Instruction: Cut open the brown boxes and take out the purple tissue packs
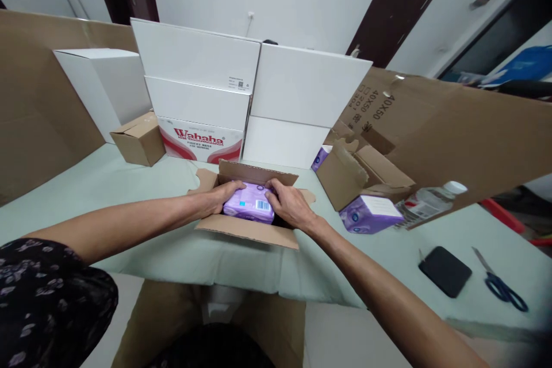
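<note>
A purple tissue pack (248,207) with a barcode lies inside the mouth of an open cardboard box (250,232), whose flaps are spread outward. My left hand (222,196) grips the pack's left end, thumb on top. At its right end my right hand (291,202) holds it, with the thumb and fingers bent over the edge. The undersides of both hands' fingers are hidden by the pack and the box. How deep the pack sits in the box cannot be seen.
Behind stand white Wahaba-labelled cartons (200,141) and a small brown box (140,137). To the right are another open box (353,169), a purple tissue pack (366,215), a plastic bottle (431,201), a black flat object (445,271) and scissors (500,283). Cardboard walls (457,132) border the table.
</note>
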`<state>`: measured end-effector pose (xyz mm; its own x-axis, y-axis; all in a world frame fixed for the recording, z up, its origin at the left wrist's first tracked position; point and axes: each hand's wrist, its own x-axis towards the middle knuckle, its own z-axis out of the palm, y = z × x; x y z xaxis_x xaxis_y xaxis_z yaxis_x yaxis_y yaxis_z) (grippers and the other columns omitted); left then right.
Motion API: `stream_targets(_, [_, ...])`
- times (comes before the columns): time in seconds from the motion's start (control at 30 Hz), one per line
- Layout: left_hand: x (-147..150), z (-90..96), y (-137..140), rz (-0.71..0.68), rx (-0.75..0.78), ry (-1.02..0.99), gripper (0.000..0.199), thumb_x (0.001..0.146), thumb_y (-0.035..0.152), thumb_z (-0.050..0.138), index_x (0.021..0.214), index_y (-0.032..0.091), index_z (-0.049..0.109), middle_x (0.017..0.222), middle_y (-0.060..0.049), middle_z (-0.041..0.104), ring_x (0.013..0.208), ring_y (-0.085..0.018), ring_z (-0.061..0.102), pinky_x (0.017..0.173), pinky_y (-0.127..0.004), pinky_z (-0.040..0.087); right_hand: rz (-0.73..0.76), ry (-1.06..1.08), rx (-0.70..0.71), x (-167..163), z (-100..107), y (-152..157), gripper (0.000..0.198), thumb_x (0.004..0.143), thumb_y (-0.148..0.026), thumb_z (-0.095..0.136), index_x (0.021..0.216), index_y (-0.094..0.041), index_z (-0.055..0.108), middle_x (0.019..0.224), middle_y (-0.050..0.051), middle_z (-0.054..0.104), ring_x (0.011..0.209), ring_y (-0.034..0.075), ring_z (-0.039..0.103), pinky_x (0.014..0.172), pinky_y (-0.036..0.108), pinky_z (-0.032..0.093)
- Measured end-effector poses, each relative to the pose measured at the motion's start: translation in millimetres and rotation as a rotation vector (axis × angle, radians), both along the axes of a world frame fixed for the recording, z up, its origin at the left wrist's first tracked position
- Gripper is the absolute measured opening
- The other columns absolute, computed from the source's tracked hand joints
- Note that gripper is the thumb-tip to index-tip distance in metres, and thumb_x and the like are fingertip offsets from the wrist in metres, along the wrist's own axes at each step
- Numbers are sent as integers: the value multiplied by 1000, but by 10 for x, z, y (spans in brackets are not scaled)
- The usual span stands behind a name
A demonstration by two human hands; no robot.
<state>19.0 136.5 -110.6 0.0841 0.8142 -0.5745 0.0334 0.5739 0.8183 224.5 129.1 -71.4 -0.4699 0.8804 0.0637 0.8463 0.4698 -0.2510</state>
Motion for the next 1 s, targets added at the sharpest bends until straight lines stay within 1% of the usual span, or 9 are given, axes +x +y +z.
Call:
stream_targets(0.13, [39, 77, -1, 106, -72, -83, 20, 97, 36, 57, 103, 18, 60, 73, -5, 73, 60, -21, 69, 61, -31, 60, -52, 181, 119, 48, -103, 71, 29, 103, -30, 42, 117, -21, 65, 111, 9, 77, 102, 24, 69, 88, 32, 46])
stream_targets(0.23, [49, 162, -9, 133, -106, -159, 20, 98, 37, 56, 102, 18, 61, 72, -4, 72, 60, -21, 69, 61, -32, 62, -39, 378, 144, 86, -135, 136, 32, 103, -33, 39, 108, -23, 69, 111, 8, 77, 106, 23, 68, 95, 33, 48])
stream_targets(0.33, [28, 268, -17, 119, -135, -251, 21, 98, 37, 52, 100, 19, 63, 73, -5, 73, 62, -21, 71, 64, -33, 63, -64, 603, 64, 124, -182, 232, 38, 103, -41, 38, 106, -22, 71, 114, 9, 76, 109, 23, 68, 98, 35, 51])
stream_targets(0.47, [-35, 431, -16, 97, -135, -355, 23, 97, 36, 49, 93, 19, 64, 66, -4, 70, 60, -21, 70, 66, -34, 63, -76, 870, -136, 173, -256, 351, 52, 101, -55, 38, 123, -19, 67, 126, 11, 74, 112, 25, 69, 92, 36, 56])
stream_targets(0.57, [-86, 575, -18, 88, -105, -416, 22, 93, 36, 52, 90, 18, 65, 67, -4, 71, 61, -21, 70, 67, -34, 63, -25, 951, -198, 207, -242, 372, 55, 97, -57, 45, 134, -20, 63, 140, 11, 68, 126, 27, 63, 96, 38, 57])
stream_targets(0.7, [-149, 754, -42, 71, -35, -483, 22, 88, 31, 55, 99, 17, 69, 74, -4, 74, 66, -22, 72, 69, -37, 63, 41, 964, -190, 265, -117, 308, 64, 91, -43, 53, 152, -23, 49, 152, 11, 59, 140, 28, 55, 110, 43, 51])
stream_targets(0.8, [-205, 831, -73, 65, -4, -507, 26, 83, 28, 58, 103, 16, 69, 76, -6, 75, 69, -24, 73, 70, -39, 63, 140, 892, -127, 325, 6, 212, 78, 87, -36, 60, 160, -25, 37, 163, 14, 48, 147, 31, 48, 109, 45, 51])
stream_targets(0.9, [-261, 861, -108, 48, 3, -553, 29, 79, 27, 60, 103, 14, 70, 79, -8, 76, 71, -25, 74, 71, -40, 63, 265, 693, 45, 377, 116, 90, 89, 85, -31, 64, 165, -29, 26, 170, 13, 36, 152, 34, 40, 109, 50, 51])
stream_targets(1.0, [-285, 872, -159, 0, 25, -613, 30, 75, 25, 62, 100, 12, 71, 77, -9, 75, 68, -25, 73, 68, -39, 63, 375, 465, 289, 391, 211, -42, 98, 85, -28, 68, 168, -33, 16, 173, 11, 29, 157, 35, 31, 120, 58, 40])
